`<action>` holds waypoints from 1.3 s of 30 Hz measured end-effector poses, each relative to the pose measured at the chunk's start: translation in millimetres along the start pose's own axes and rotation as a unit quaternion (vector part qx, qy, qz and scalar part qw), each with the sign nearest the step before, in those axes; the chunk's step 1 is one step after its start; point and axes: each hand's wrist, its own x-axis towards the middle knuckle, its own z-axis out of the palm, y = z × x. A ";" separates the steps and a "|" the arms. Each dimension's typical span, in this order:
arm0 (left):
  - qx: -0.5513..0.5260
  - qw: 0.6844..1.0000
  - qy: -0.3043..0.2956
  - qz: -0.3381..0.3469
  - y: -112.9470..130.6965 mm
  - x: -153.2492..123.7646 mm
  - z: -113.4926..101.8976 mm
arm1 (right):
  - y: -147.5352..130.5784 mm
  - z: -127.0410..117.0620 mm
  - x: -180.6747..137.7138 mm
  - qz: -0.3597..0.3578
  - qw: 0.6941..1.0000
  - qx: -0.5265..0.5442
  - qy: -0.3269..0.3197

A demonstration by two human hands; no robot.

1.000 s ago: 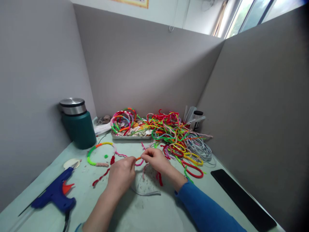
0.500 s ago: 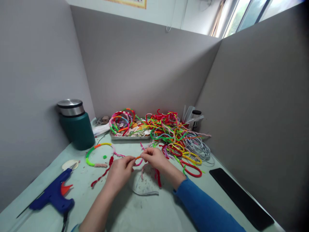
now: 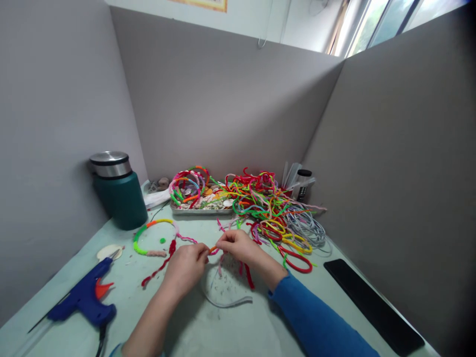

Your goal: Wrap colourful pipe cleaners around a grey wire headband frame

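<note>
strip (image 3: pixel 212 249) of orange right at the heart of the action, bridging a narrow gap over the table (image 3: pixel 223 337), the left hand (image 3: pixel 187 263) pinching it from one side and the right hand (image 3: pixel 240 246) from the other, both sets of fingers closed on it! just below, a grey cord (image 3: pixel 230 305) curves across the table, a red piece (image 3: pixel 249 276) lies near its end, and over to the left sits a multicoloured ring (image 3: pixel 163 220), while at the back a bright tangle of fuzzy stems (image 3: pixel 256 198) spills beside a metal tray (image 3: pixel 203 212).
</note>
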 end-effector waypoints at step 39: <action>-0.199 0.974 0.021 -0.106 -16.0 11.2 9.6 | 9.5 -29.9 2.1 -0.042 0.889 -0.439 0.122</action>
